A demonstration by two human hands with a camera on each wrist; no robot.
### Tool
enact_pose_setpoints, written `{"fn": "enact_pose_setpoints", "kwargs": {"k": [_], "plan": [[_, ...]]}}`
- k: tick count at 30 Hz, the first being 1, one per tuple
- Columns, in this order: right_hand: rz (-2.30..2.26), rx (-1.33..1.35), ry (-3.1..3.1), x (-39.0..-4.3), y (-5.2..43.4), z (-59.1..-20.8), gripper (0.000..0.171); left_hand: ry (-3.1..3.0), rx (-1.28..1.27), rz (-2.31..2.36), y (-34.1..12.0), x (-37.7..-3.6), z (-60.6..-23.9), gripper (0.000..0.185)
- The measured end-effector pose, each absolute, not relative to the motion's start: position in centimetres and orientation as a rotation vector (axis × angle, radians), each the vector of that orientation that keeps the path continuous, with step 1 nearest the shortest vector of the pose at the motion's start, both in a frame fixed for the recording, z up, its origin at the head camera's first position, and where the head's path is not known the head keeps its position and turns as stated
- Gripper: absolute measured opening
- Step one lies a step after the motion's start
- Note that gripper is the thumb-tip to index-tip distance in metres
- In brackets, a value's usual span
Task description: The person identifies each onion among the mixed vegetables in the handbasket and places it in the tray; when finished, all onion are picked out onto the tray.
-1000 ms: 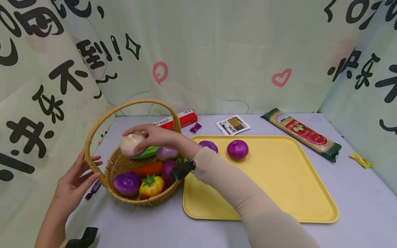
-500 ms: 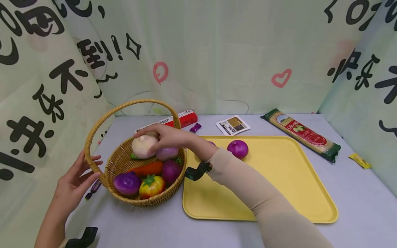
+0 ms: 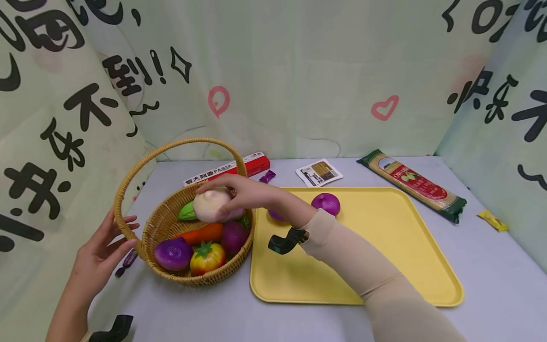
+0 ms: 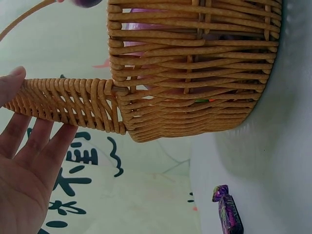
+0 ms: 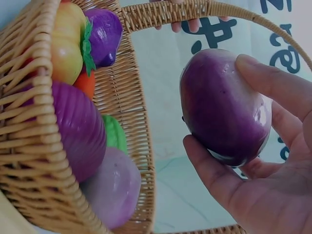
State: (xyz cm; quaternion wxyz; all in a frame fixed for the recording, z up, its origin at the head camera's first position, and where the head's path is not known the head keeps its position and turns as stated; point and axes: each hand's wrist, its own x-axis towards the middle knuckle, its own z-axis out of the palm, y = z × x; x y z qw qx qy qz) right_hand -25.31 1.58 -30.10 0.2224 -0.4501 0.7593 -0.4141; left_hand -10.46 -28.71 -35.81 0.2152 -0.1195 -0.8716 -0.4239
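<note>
My left hand (image 3: 100, 256) holds the wicker basket (image 3: 157, 225) where its tall handle (image 3: 171, 145) meets the left rim, thumb on one side and fingers on the other. My right hand (image 3: 249, 194) grips a white-and-purple turnip (image 3: 208, 205) above the back of the basket; its purple underside faces the right wrist camera. Inside lie a carrot (image 3: 204, 234), a glossy purple vegetable (image 3: 173, 254), a yellow-red tomato-like vegetable (image 3: 208, 260), a purple onion (image 3: 234, 237), a green vegetable (image 3: 186, 212) and a pale purple one (image 5: 113, 187).
Right of the basket lies a yellow tray (image 3: 354, 266) bearing a purple onion (image 3: 326, 203) and another purple vegetable (image 3: 276, 215), partly hidden. Behind are a red pasta box (image 3: 256, 164), a white pouch (image 3: 319, 173) and a noodle packet (image 3: 412, 185). Wrapped sweets (image 3: 493, 220) lie about.
My right hand has carried the turnip rightward across the back of the basket, uncovering part of the green vegetable. My left hand keeps its place on the handle.
</note>
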Motion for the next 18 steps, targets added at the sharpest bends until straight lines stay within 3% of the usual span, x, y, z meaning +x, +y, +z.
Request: {"fn": "enact_pose_setpoints", "kwargs": {"k": [18], "plan": [[-1.238,-1.05,2.235,-24.7,9.6,-29.7,0.055,-2.445,-0.242,-1.178,-28.5,-10.5,-35.9,0.085]]}}
